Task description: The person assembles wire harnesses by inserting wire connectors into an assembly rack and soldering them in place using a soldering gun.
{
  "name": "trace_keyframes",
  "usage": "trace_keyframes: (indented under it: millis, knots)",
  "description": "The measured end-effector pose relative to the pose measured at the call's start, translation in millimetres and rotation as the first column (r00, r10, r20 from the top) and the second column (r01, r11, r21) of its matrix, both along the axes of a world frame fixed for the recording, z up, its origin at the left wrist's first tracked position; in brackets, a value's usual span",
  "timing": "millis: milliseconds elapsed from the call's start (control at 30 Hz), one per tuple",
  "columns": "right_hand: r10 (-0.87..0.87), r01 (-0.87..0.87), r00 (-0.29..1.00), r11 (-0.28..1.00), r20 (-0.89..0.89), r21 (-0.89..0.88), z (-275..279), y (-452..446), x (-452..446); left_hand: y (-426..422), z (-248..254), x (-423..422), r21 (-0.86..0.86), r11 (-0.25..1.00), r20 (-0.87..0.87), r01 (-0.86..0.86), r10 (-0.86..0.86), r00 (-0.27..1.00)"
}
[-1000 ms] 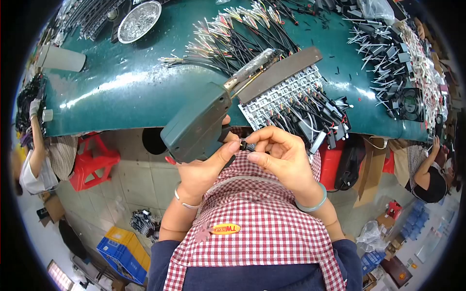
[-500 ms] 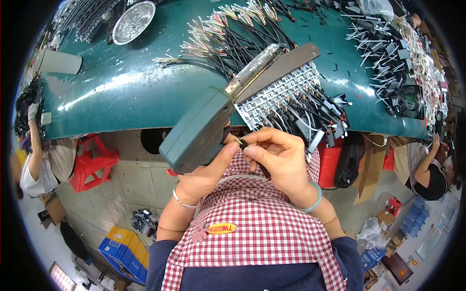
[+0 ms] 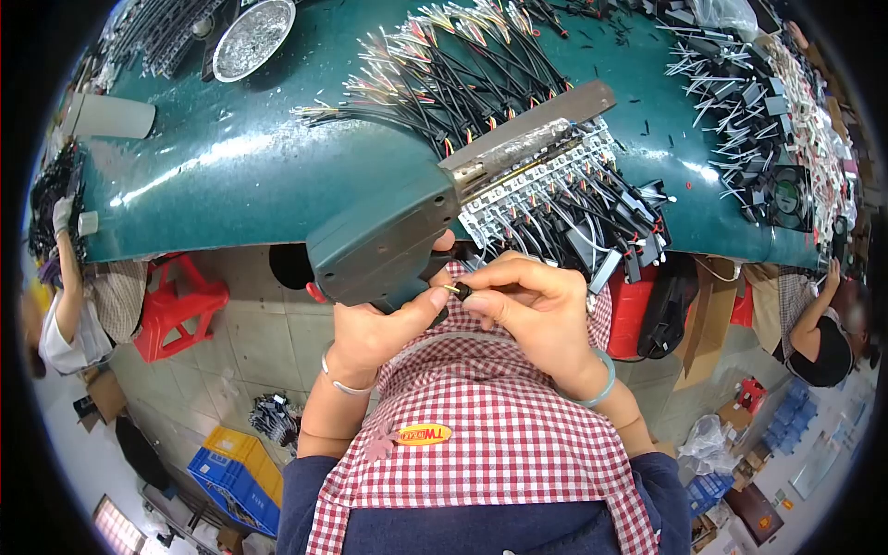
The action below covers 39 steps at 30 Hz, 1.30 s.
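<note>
My left hand (image 3: 379, 333) is closed at the underside of a tool with a dark green housing (image 3: 384, 236). Its long metal and brown nose (image 3: 527, 134) reaches out over the table. With the thumb and fingertips of that hand I also touch a thin yellowish wire end. My right hand (image 3: 536, 310) pinches a small black cable end (image 3: 462, 290) right beside the left thumb. The rest of this cable is mostly hidden in my right palm. Beneath the nose lies a white slotted strip (image 3: 481, 220) with wired black parts (image 3: 592, 222) along it.
Black cables with stripped colored ends (image 3: 444, 74) lie on the green table (image 3: 222, 176). A metal bowl (image 3: 254, 42) and a white container (image 3: 111, 117) stand at left. More wired parts (image 3: 740, 120) lie at right. Other people sit at both sides, one near a red stool (image 3: 180, 310).
The green tool has turned in my left hand, so its nose shows a different side and sits slightly further right. Both hands stay together at the black cable end.
</note>
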State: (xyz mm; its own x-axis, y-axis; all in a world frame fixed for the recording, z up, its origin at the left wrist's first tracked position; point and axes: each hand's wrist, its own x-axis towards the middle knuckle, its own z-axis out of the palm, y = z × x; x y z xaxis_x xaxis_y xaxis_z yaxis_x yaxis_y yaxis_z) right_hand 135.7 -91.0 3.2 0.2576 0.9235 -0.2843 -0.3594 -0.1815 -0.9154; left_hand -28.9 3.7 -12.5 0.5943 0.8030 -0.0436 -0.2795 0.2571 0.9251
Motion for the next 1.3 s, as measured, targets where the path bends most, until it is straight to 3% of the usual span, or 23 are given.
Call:
trace_keyframes:
  millis: [100,200,233,333,467,533,800,967,1067,1133,1167,1267,1300]
  knots:
    - [-0.007,-0.027,0.914,0.997,-0.407,-0.077,-12,-2,1,-2,-1,2,0.019,0.999,-0.037,-0.034,0.035,0.999]
    - [-0.096,0.094,0.994,0.994,-0.048,-0.051,0,1,-12,-3,-6,1,0.069,0.997,-0.088,-0.045,0.051,0.995]
    - [-0.209,0.138,0.911,0.967,0.356,0.216,-7,5,-17,-3,-9,0,0.076,0.996,-0.093,-0.036,0.044,0.995]
    - [-0.272,0.013,0.692,0.931,0.668,0.365,-14,7,-8,-9,-2,12,0.132,0.982,-0.154,-0.137,0.157,0.976]
    - [-0.334,0.070,0.636,0.923,0.695,0.379,-16,8,-13,-17,-5,18,0.423,0.895,-0.259,-0.144,0.272,0.927]
    - [-0.329,0.071,0.641,0.925,0.694,0.374,-17,7,-12,-18,-9,19,0.476,0.867,-0.247,-0.146,0.291,0.924]
    - [-0.349,0.106,0.615,0.925,0.707,0.365,-19,5,-8,-26,-14,25,0.227,0.959,-0.295,-0.171,0.235,0.926]
    - [-0.354,0.138,0.627,0.927,0.693,0.348,-20,3,-5,-28,-11,27,0.293,0.949,-0.292,-0.117,0.206,0.934]
    - [-0.336,0.099,0.549,0.935,0.765,0.340,-22,1,-1,-26,-12,23,0.405,0.912,-0.339,-0.074,0.225,0.914]
    - [-0.323,0.095,0.459,0.944,0.827,0.316,-25,3,5,-26,-11,14,0.355,0.933,-0.375,-0.054,0.195,0.906]
    - [-0.315,0.094,0.413,0.948,0.855,0.304,-27,4,8,-26,-8,6,0.253,0.966,-0.387,-0.049,0.148,0.910]
    - [-0.301,0.098,0.384,0.953,0.873,0.286,-35,6,10,-25,-6,-21,0.371,0.928,-0.504,0.042,0.164,0.848]
    - [-0.312,0.078,0.362,0.949,0.878,0.305,-37,6,10,-25,-8,-26,0.477,0.878,-0.515,0.038,0.244,0.822]
